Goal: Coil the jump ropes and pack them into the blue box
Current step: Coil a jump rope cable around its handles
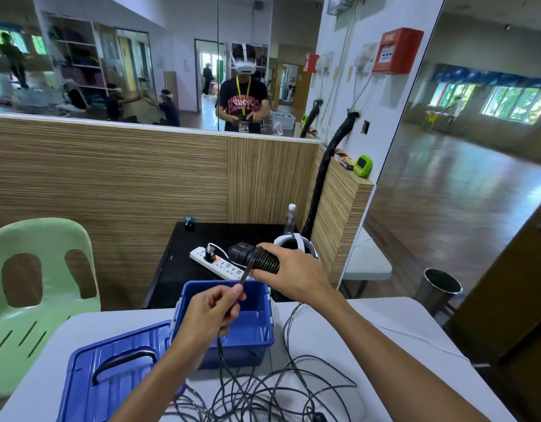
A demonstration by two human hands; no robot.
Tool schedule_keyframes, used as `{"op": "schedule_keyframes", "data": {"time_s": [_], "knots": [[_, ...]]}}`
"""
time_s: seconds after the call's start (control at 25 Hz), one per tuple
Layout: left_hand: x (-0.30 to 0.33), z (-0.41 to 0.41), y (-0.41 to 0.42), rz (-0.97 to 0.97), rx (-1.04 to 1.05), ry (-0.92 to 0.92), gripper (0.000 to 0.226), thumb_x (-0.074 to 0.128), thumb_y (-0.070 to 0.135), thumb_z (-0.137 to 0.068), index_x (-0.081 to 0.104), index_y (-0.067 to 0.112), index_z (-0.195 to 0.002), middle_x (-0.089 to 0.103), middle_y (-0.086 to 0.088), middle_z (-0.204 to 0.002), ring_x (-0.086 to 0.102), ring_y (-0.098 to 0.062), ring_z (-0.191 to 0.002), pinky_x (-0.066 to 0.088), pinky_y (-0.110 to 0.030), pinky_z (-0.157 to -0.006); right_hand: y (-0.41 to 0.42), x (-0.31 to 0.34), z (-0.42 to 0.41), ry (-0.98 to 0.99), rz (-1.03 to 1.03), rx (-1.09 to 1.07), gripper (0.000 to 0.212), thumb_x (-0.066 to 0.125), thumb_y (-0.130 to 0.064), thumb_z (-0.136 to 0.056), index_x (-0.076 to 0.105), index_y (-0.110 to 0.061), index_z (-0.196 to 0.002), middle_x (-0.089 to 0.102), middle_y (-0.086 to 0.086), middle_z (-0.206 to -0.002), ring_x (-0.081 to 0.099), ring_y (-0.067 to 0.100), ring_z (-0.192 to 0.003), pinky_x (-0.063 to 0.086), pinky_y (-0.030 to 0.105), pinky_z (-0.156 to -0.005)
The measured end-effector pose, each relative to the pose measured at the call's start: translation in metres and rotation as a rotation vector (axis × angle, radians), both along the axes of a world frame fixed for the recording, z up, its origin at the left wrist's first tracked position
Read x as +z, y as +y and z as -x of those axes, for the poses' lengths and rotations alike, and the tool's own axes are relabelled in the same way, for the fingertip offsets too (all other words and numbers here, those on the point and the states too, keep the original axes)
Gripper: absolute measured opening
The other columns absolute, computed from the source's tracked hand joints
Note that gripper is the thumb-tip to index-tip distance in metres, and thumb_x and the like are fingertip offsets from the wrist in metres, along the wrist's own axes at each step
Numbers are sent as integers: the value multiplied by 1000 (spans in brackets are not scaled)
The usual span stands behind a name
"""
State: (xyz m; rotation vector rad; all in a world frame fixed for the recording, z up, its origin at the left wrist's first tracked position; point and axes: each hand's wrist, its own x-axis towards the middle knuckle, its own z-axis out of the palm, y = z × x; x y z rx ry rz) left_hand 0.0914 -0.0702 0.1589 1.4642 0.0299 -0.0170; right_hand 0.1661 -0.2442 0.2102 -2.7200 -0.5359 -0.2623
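My right hand (290,274) grips the black jump rope handles (246,255), with thin black rope wound in tight turns around them. My left hand (212,312) pinches the rope (244,277) just below the handles, above the open blue box (257,327). The box looks empty inside. Its blue lid (117,370) with a black handle lies flat to the left on the white table (339,330). A loose tangle of black rope (263,388) lies on the table in front of the box and trails up to my left hand.
A green plastic chair (34,287) stands at the left. Behind the box, a black low table (184,266) holds a white power strip (217,263), a headset (296,243) and a water bottle (289,219). A metal bin (439,289) stands at the right.
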Motion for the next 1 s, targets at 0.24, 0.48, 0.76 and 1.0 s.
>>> {"op": "schedule_keyframes", "data": {"time_s": [0.24, 0.48, 0.76, 1.0], "knots": [[-17, -13, 11, -102, -35, -23, 47, 50, 53, -88, 64, 11, -70, 37, -5, -59, 27, -14, -53, 25, -25, -51, 0, 1, 3, 62, -128, 121, 60, 60, -68, -80, 46, -46, -134, 65, -13, -98, 62, 8, -86, 48, 23, -69], [-16, -35, 12, -179, -96, -26, 53, 39, 54, -96, 42, 19, -57, 31, 3, -55, 27, -13, -56, 26, -29, -59, -2, 10, 9, 84, -139, 199, 63, 62, -75, -75, 49, -48, -132, 63, -17, -96, 60, 0, -83, 52, 22, -74], [-21, -64, 25, -299, -91, -165, 16, 53, 13, -93, 67, 14, -84, 65, -8, -72, 55, -10, -71, 49, -30, -68, 1, 11, 19, 103, -130, 311, 66, 55, -83, -72, 52, -50, -129, 64, -20, -93, 61, -1, -84, 54, 29, -82], [23, -86, 34, -729, -275, -277, 56, 58, 31, -95, 53, 26, -40, 45, 11, -42, 42, -2, -44, 33, -16, -50, 1, 5, 31, -45, 58, 401, 69, 50, -82, -75, 52, -46, -134, 72, -11, -99, 63, 7, -87, 51, 32, -79]]}}
